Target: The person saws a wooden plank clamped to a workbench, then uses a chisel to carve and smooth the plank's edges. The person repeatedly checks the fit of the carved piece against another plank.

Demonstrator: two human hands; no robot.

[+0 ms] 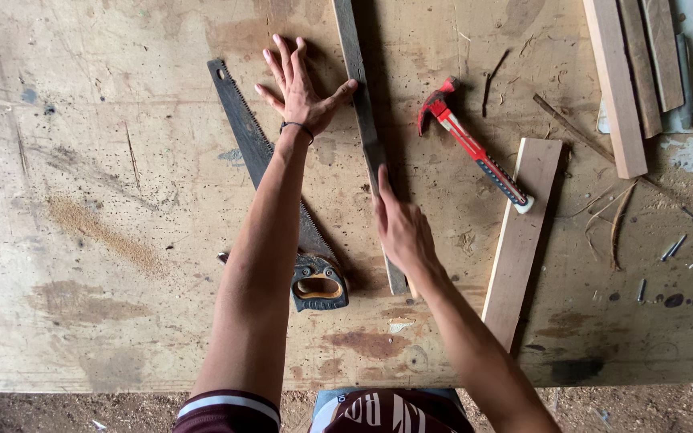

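Flat on workbench, dark slat (366, 128) between left hand (298, 88), right hand (401, 228) fingers.

Both hands (left (298, 84) splayed flat, right (401, 228) edge-on) reach forward.

The big plywood worktop (106, 200) looks matt and rough, stained in patches, pitted and dusted with sawdust. The long dark weathered wooden strip (365, 120) is grey and dull, its grain coarse. The handsaw with a dark steel blade (254, 144) has no shine left on the metal, and its handle seems hard black and tan plastic. The red claw hammer (475, 152) has glossy paint on the head and shaft, with a ribbed dark grip. The pale flat wooden board (523, 232) is clean and smooth-sawn. A few small grey metal nails (672, 247) lie dull on the wood.
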